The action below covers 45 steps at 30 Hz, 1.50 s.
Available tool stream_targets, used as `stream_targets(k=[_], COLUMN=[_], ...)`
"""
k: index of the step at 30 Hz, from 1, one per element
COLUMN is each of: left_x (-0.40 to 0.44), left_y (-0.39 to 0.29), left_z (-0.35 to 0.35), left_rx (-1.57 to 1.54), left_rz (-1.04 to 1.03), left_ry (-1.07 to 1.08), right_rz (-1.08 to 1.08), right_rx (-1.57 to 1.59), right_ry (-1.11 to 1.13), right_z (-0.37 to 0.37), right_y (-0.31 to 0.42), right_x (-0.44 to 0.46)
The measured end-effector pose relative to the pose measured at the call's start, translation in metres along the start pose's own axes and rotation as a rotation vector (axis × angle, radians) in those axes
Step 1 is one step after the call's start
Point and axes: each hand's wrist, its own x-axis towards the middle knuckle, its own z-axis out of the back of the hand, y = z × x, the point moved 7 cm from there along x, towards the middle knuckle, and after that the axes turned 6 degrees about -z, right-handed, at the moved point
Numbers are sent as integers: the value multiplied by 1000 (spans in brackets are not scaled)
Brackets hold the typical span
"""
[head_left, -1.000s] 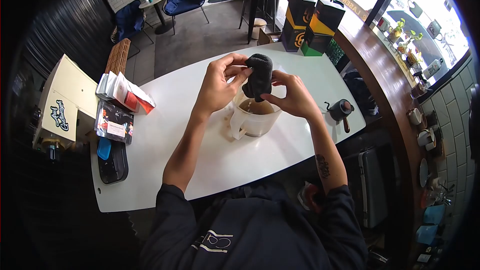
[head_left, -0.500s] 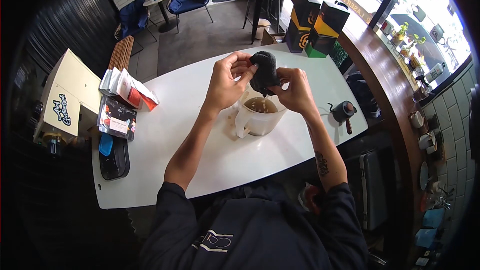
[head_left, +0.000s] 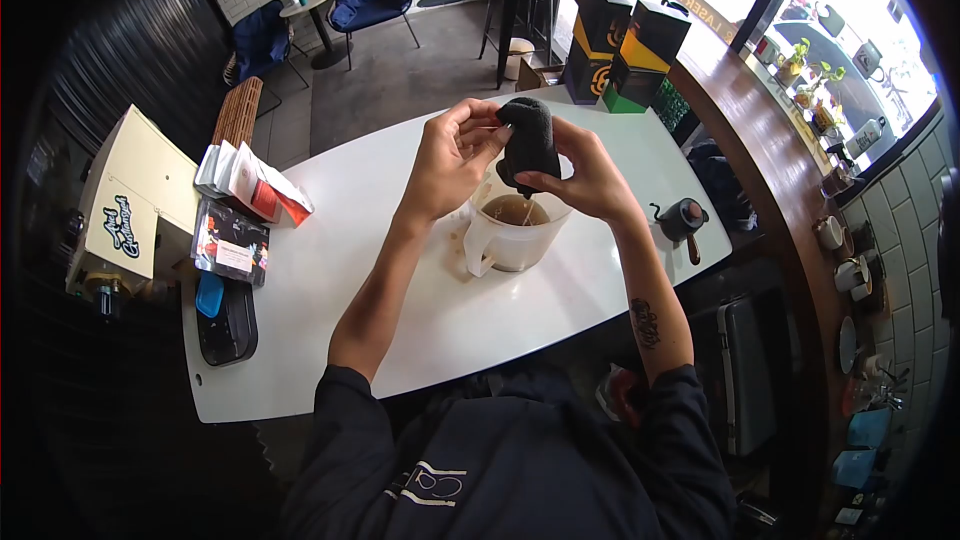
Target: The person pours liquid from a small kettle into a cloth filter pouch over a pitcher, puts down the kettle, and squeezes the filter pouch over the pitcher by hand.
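Observation:
A dark, wet-looking cloth is bunched up between my hands, above a translucent plastic pitcher. My left hand pinches the cloth's upper left side between thumb and fingers. On the other side, my right hand grips its lower part, the thumb across the front and the fingers mostly hidden behind. A thin trickle runs from the cloth's lower end into the brownish liquid in the pitcher. The pitcher stands upright on the white table, its handle toward my left.
Wet spots lie on the table left of the pitcher. A black gooseneck kettle stands at the right edge, and tall dark boxes at the far right corner. Coffee bags, a black tray and a cream machine are on the left.
My right hand has turned and closed further round the lower part of the cloth, its thumb now across the front. The cloth looks narrower and more tightly bunched. My left hand stays nearly in place.

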Motion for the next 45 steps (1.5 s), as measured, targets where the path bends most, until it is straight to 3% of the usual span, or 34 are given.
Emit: stream_targets(k=[8,10,16,25,27,29,45], left_x=[-1,-2,-3,-9,-9,-10,-10], left_y=[0,1,1,-6,-5,-7,-11], left_z=[0,0,4,-3,-6,-5,1], left_rx=[50,48,45,33,37,84,59], left_rz=[-11,-8,-27,-9,19,-23,-7], left_ry=[-8,-11,-37,-87,-81,-138,-169], right_rz=[-137,-268,89,-165,-116,-254,-188], right_rx=[5,-6,-92,-152,-140,-132,-275], right_ry=[-46,-1,-90,-134,-199,-161,-208], right_z=[-7,-10,-9,-17,-16,-16,-12], right_y=[6,-2,9,6,9,0,7], right_x=[4,4,0,-13,-13,-11,-19])
